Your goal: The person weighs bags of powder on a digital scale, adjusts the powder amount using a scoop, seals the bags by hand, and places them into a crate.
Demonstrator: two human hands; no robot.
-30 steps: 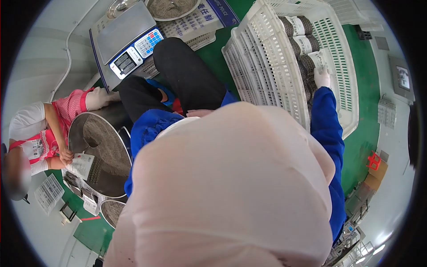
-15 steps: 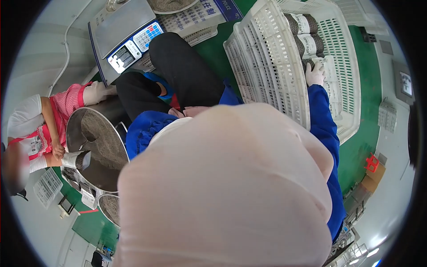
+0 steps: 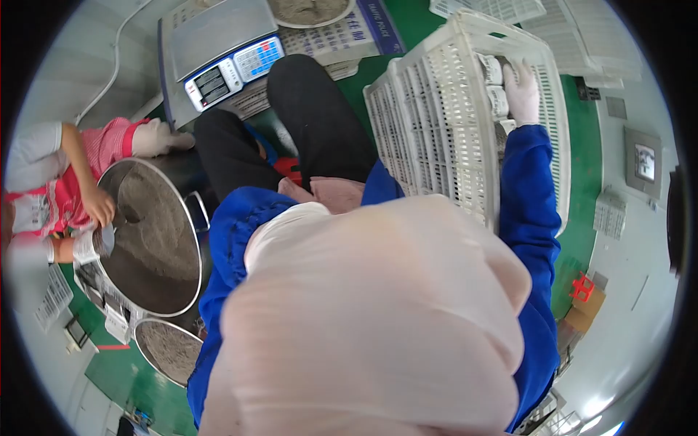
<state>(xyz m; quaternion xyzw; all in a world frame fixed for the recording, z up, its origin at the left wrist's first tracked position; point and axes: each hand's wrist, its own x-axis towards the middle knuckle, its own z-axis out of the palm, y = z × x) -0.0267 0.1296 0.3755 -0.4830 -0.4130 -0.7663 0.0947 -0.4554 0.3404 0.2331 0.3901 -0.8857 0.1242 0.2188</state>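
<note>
White plastic, slotted all over, makes up the big crate (image 3: 443,131) at our right, tilted with its long axis running away from us over the green floor (image 3: 589,218). Beside it at our left sits the steel basin (image 3: 156,240) of grey grain, where a co-worker's hand (image 3: 98,207) works. Ahead lies the weighing scale (image 3: 218,54). Our right arm in its blue sleeve (image 3: 527,189) stretches straight forward over the crate wall — the gloved right hand (image 3: 522,91) lies flat, fingers spread, pressing on the packed bags (image 3: 494,80) stacked at the crate's far end, their long axes crosswise. We cannot tell whether it grips one. Our left hand is out of sight.
</note>
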